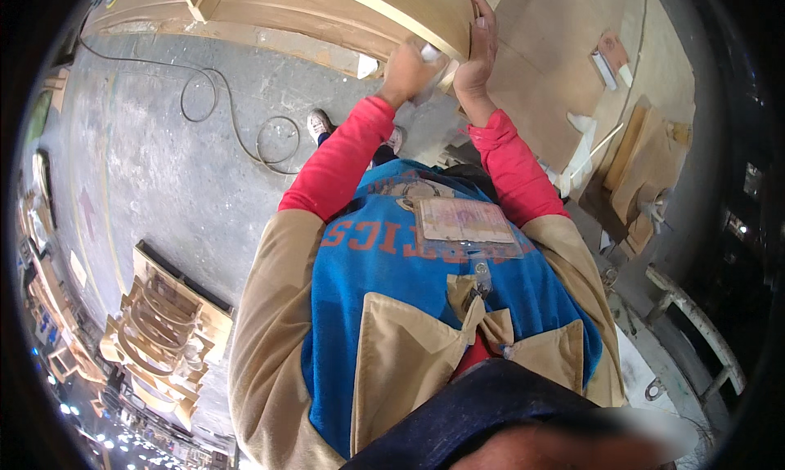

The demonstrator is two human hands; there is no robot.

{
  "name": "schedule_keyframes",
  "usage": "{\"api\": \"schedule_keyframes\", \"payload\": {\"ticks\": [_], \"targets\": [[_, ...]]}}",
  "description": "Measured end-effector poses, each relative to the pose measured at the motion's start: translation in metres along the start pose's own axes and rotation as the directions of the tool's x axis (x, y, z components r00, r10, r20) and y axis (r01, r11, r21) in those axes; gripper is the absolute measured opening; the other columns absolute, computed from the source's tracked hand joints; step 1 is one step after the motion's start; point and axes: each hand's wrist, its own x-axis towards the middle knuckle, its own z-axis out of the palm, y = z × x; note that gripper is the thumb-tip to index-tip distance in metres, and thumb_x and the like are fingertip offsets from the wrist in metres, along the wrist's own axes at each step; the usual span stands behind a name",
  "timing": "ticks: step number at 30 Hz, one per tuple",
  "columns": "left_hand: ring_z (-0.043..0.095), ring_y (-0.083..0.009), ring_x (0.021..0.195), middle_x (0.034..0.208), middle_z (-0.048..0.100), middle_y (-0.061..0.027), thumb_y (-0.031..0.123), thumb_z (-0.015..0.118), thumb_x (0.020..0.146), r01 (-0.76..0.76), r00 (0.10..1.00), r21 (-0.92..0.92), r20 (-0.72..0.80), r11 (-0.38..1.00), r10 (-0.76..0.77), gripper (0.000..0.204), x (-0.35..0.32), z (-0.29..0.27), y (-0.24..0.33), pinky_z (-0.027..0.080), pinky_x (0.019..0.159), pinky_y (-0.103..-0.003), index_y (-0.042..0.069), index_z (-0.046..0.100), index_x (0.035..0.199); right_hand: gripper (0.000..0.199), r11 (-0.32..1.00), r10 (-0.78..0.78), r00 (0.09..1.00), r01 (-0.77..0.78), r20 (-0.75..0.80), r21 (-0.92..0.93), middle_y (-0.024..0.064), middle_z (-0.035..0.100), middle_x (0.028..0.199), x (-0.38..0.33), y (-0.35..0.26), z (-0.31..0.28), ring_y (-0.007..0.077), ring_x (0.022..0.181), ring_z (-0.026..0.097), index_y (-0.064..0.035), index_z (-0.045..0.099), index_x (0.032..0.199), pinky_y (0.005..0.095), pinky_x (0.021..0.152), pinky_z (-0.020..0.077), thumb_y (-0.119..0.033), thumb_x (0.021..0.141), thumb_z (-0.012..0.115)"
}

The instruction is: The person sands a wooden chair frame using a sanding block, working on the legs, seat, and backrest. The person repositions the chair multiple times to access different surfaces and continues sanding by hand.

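Observation:
A curved, light wooden furniture part (409, 4) stands at the top of the head view, its pale edge arching toward me. My left hand (406, 72) is closed just below that edge. Something small and whitish (430, 53) shows at its fingers, too blurred to name. On the other side my right hand (479, 55) rests against the end of the wooden part, its fingers stretched out and pointing away from me. What lies under the part, between the two hands, is partly hidden.
A wooden work surface (544, 57) extends to the right, bearing a sanding-block-like piece (605, 68) and a white cloth or paper (580, 139). A thin hose (231, 114) coils on the grey floor at left. Curved wooden parts (159, 331) are stacked at lower left.

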Motion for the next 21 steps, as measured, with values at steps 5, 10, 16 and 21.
{"api": "schedule_keyframes", "payload": {"ticks": [5,10,16,21], "targets": [[0.069,-0.0324,0.083,0.092,0.070,-0.0155,0.033,0.075,0.079,-0.166,0.983,0.243,0.120,0.956,0.140,0.040,-0.080,-0.042,0.001,0.054,0.076,-0.040,0.010,0.067,0.110,0.045,1.000,0.014,1.000,-0.014,-0.010,0.020,0.0155,0.051,0.128,0.000,-0.003,-0.001,0.0301,0.122,0.042,-0.0027,0.051,0.132,0.0405,0.108,0.0276,-0.031,0.102,0.033],[0.065,-0.0138,0.077,0.082,0.071,-0.0080,0.024,0.079,0.078,0.316,0.944,-0.331,0.014,0.889,-0.330,0.033,-0.076,-0.059,0.037,0.053,0.068,-0.029,0.002,0.068,0.100,0.045,0.999,-0.007,1.000,0.006,-0.024,-0.034,0.0140,0.051,0.130,0.001,-0.007,-0.001,0.0291,0.122,0.041,-0.0029,0.051,0.133,0.0400,0.108,0.0278,-0.030,0.101,0.033],[0.068,-0.0364,0.085,0.092,0.070,-0.0198,0.031,0.073,0.077,-0.090,0.987,-0.133,-0.142,0.987,0.071,0.032,-0.030,-0.025,0.044,0.053,0.075,-0.042,0.008,0.070,0.100,0.047,0.999,0.047,0.999,-0.047,0.001,0.016,0.0127,0.049,0.134,0.000,-0.003,-0.001,0.0224,0.125,0.044,0.0004,0.050,0.134,0.0350,0.108,0.0301,-0.029,0.102,0.031],[0.067,-0.0383,0.086,0.090,0.069,-0.0203,0.037,0.072,0.074,0.310,0.951,-0.028,0.010,0.950,-0.310,0.035,-0.040,-0.025,0.051,0.053,0.076,-0.044,0.009,0.071,0.096,0.048,0.998,0.033,0.999,-0.033,-0.006,0.056,0.0121,0.050,0.133,-0.006,-0.002,-0.004,0.0222,0.122,0.046,0.0017,0.049,0.134,0.0344,0.107,0.0318,-0.029,0.102,0.031]]}}
